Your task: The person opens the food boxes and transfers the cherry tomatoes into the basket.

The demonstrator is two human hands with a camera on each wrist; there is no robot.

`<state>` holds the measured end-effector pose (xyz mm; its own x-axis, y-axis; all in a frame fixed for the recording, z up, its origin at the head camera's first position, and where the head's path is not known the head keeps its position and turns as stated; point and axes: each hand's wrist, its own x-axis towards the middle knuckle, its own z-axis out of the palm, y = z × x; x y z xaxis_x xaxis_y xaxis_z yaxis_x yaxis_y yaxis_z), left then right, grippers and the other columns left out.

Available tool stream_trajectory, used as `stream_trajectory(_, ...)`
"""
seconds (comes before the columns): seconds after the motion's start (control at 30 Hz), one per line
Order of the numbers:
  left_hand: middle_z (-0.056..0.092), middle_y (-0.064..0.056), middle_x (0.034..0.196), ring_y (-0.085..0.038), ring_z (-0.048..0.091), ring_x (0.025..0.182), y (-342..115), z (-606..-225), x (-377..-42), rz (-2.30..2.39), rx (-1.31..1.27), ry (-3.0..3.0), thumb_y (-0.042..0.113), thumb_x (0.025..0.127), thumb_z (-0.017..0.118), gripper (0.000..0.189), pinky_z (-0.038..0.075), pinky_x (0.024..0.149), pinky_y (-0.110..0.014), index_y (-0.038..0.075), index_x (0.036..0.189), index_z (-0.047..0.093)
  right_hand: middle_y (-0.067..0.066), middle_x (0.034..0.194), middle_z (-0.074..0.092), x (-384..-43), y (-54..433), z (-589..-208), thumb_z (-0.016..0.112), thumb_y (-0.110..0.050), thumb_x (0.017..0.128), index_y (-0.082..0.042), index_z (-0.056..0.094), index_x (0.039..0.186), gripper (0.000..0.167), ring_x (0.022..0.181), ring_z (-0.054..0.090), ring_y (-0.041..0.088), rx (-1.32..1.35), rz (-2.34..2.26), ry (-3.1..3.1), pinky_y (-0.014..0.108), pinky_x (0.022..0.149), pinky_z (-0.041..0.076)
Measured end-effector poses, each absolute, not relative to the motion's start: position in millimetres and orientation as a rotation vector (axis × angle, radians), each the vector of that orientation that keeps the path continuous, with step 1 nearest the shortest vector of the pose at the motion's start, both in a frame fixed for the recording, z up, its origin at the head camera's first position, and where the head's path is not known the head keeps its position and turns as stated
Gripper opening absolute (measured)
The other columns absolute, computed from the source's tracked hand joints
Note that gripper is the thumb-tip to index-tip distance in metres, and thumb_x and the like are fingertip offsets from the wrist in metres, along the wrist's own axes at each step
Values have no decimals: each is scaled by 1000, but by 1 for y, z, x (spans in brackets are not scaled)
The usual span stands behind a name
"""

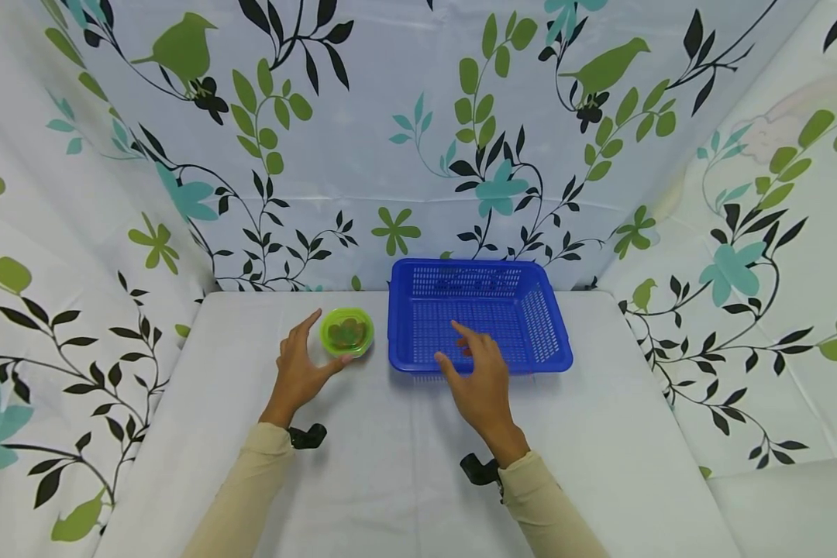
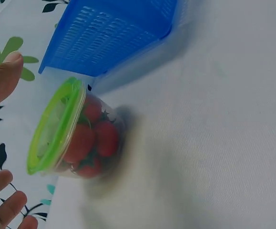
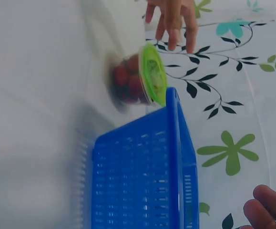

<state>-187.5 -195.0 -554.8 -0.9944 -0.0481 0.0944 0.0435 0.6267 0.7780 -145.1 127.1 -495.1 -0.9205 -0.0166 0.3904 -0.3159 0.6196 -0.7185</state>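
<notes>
A clear plastic tub (image 2: 95, 138) with a bright green lid (image 1: 346, 332) stands upright on the white table, left of the basket. Red tomatoes (image 3: 127, 78) with green stems show through its side. My left hand (image 1: 301, 370) is spread beside the tub, thumb and fingers wide apart around its left and near side; in the left wrist view a gap shows between the fingertips and the lid. Over the near rim of the blue basket (image 1: 397, 364) hovers my right hand (image 1: 481, 380), fingers parted and holding nothing.
The basket has perforated walls and sits at the far side of the table (image 1: 404, 480). Right behind it hangs a patterned cloth (image 1: 363, 155) with birds and leaves. Similar cloth covers both sides. A black wrist camera (image 1: 308, 436) juts from the left sleeve, another (image 1: 479, 470) from the right.
</notes>
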Motion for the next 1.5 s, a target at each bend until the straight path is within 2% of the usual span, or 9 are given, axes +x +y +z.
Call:
stream_trajectory(0.17,26,-11,176,-44,31,156,-201,-564,-193,-1496,18,-2741,43,85,89,110,27,124,-75,31,171,20,14,117,69,-143,117,-500,78,-28,98,-14,63,148,54,108,66,35,296,1262,-2459,52,91,60)
stream_trajectory(0.3,25,-10,176,-43,29,158,-203,-571,-198,-1598,10,-2727,39,85,91,113,30,126,-71,34,171,18,13,115,71,-143,109,-504,80,-26,97,-15,64,146,53,106,68,35,316,1281,-2452,49,90,60)
stream_trajectory(0.53,22,-5,178,-41,27,160,-208,-579,-205,-1757,20,-2700,33,84,92,116,31,126,-71,42,170,15,8,111,74,-140,93,-511,80,-26,97,-17,66,144,50,99,70,27,344,1307,-2446,42,87,62)
stream_trajectory(0.7,22,-4,178,-40,27,160,-212,-586,-210,-1855,-3,-2663,23,86,90,113,30,126,-72,40,170,17,8,107,75,-140,83,-516,78,-26,98,-20,66,145,49,93,71,22,383,1367,-2440,40,83,64)
stream_trajectory(0.83,25,-10,177,-42,28,159,-214,-591,-213,-1922,-15,-2636,16,90,86,108,31,125,-73,36,171,17,1,104,76,-140,74,-521,77,-25,99,-25,64,146,49,88,71,14,364,1465,-2460,34,79,64)
stream_trajectory(0.97,26,-13,176,-43,27,160,-217,-594,-213,-1998,1,-2601,9,91,84,107,31,124,-73,35,171,17,-1,100,77,-139,65,-528,75,-26,101,-23,64,146,47,81,68,9,358,1586,-2481,26,72,61)
stream_trajectory(1.07,26,-14,176,-44,26,160,-219,-597,-213,-2069,5,-2555,5,92,82,108,29,124,-74,31,172,15,-1,99,78,-138,58,-533,73,-28,101,-21,64,147,47,77,68,8,367,1663,-2488,24,68,60)
stream_trajectory(1.23,26,-16,176,-44,26,160,-221,-600,-212,-2168,7,-2475,-2,92,79,108,25,126,-72,25,172,14,-4,100,76,-136,47,-538,70,-31,104,-33,61,147,45,75,67,7,361,1727,-2522,24,67,59)
stream_trajectory(1.5,32,-13,174,-38,28,161,-220,-602,-207,-2185,7,-2453,3,95,78,99,18,129,-67,31,171,21,0,105,76,-137,27,-543,66,-29,106,-35,56,150,46,76,70,4,365,1789,-2572,24,64,59)
